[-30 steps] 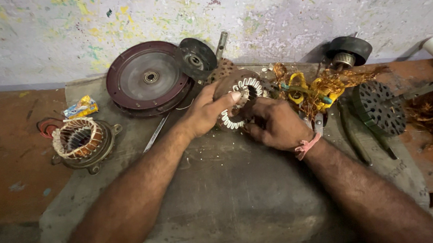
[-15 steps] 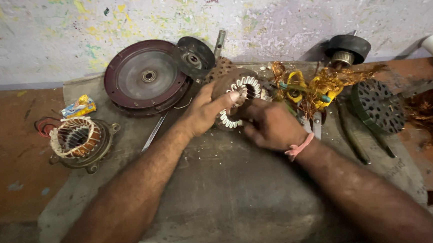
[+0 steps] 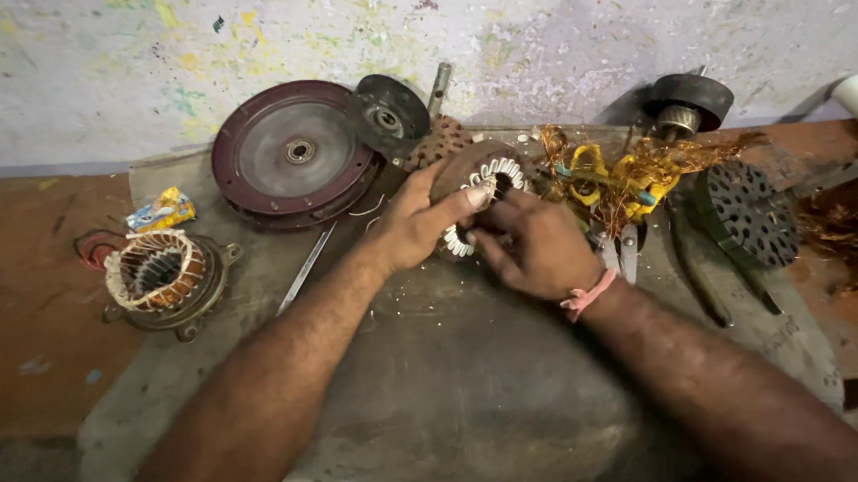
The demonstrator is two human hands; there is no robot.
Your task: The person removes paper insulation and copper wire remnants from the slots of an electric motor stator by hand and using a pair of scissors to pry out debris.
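While the stator [image 3: 481, 203] is resting on the desk [image 3: 478, 387] just right of the red disc [image 3: 290, 155], the left hand [image 3: 418, 222] is pinching its rim to steady it; the right hand [image 3: 539, 249] is closing its grip on the near edge.

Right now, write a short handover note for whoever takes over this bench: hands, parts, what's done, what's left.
Left hand: grips the stator core at its left rim, thumb across the top.
Right hand: fingers pressed at the core's centre.
Parts: core on the grey mat; wound stator far left; maroon cover disc behind; stripped copper wire on the right.
Done: the core's slots show white liners, no copper.
Left: no winding in place yet.
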